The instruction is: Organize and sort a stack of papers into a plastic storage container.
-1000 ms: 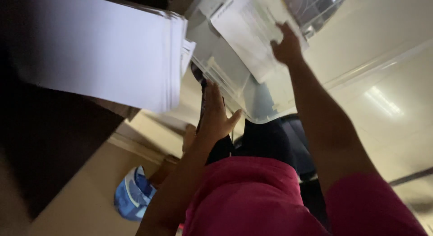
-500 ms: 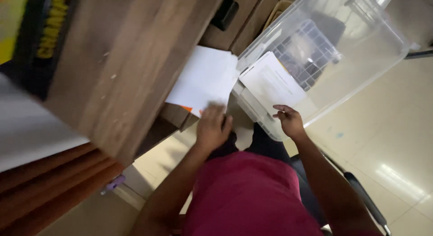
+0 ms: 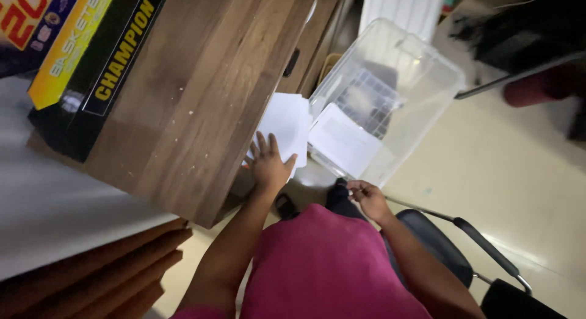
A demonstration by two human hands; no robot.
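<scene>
While left hand (image 3: 268,166) stays on paper (image 3: 285,125), right hand (image 3: 366,198) dropped lower.

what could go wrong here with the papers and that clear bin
The white sheets lie loose under only the flat left hand, by the wooden desk edge, so they might slide down to the floor. The clear plastic bin sits tilted beside them, so the paper inside it may slip. The right hand rests by the knee, steadying neither.
</scene>
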